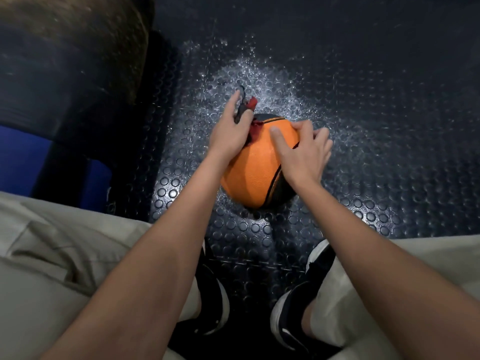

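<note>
Found ball [255,175] on studded floor [376,198], just ahead of both shoes [298,307]. Logged left hand [228,128], fingers pinched on small red and grey tool [246,106] at ball's far top edge. Logged right hand [307,152] curled over ball's upper right, thumb flat. Judged tool touching ball, long axis running away from body; cannot tell whether inserted.

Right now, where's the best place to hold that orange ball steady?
Its upper right side, from above, where the right hand grips it: the ball is round, rests on the studded floor, and the left hand holding a red-and-grey tool takes the upper left.
</note>
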A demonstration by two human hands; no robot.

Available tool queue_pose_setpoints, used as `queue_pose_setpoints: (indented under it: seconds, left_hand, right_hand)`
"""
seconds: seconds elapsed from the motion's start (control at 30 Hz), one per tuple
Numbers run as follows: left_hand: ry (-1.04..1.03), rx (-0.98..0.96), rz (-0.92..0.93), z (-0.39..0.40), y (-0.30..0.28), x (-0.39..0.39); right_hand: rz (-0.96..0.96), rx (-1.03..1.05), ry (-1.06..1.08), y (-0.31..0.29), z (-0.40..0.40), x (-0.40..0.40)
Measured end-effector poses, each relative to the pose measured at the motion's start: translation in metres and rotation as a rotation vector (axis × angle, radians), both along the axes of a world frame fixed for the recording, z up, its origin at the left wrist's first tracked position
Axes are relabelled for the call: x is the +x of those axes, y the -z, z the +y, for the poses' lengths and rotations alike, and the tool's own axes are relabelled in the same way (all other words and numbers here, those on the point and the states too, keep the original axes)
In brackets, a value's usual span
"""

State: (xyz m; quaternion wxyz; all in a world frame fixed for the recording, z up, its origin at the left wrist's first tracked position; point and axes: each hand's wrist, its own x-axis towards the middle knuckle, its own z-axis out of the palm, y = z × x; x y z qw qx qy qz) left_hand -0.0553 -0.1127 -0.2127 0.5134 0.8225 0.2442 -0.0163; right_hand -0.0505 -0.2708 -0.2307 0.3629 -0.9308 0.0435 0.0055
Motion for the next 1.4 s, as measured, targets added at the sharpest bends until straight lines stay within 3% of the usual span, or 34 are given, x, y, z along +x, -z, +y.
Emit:
queue_pose_setpoints:
  seconds: [0.13,0.27,0.33,0.4,0.57,0.67,0.87,0.93,1.07,1.13,1.2,1.33,1.4]
  left_hand:
    - [-0.143,-0.126,-0.004,0.014,0.018,-0.013]
    - [-0.279,-0.48,0.15,0.032,0.034,-0.032]
    - [-0.332,-0.543,0.183,0.035,0.041,-0.037]
    - [-0.3,-0.438,0.124,0.03,0.033,-0.03]
    - [0.171,0.045,0.058,0.01,-0.005,0.013]
    - [0.122,0.089,0.052,0.016,0.004,0.009]
    - [-0.206,-0.455,0.254,0.043,0.029,-0.028]
    - [-0.244,-0.365,0.206,0.038,0.028,-0.021]
    - [0.173,0.216,0.126,0.006,-0.005,0.004]
    - [0.26,0.295,0.143,0.003,-0.013,0.013]
    - [0.159,0.156,0.144,0.017,-0.001,0.011]
    - [-0.149,-0.416,0.365,0.05,0.032,-0.02]
    - [-0.219,-0.483,0.367,0.053,0.042,-0.024]
  right_hand:
    - [-0.048,0.141,-0.105,0.005,0.003,-0.003]
    - [-0.063,0.135,-0.182,0.002,0.013,-0.008]
    - [-0.096,0.118,-0.195,0.003,0.014,-0.013]
    - [-0.118,0.094,-0.188,0.005,0.012,-0.017]
    - [-0.133,-0.058,-0.246,-0.001,0.01,-0.009]
    - [-0.128,-0.004,-0.291,-0.001,0.006,-0.009]
    - [-0.122,0.067,-0.406,-0.006,0.007,-0.022]
    - [-0.157,0.024,-0.395,-0.004,0.01,-0.029]
    - [-0.151,-0.019,-0.354,-0.006,0.012,-0.033]
    - [-0.133,0.001,-0.336,-0.006,0.01,-0.031]
    - [-0.106,0.028,-0.325,-0.006,0.007,-0.029]
    - [-0.076,0.009,-0.361,-0.006,0.003,-0.03]
    - [-0.082,-0.009,-0.384,-0.006,0.006,-0.035]
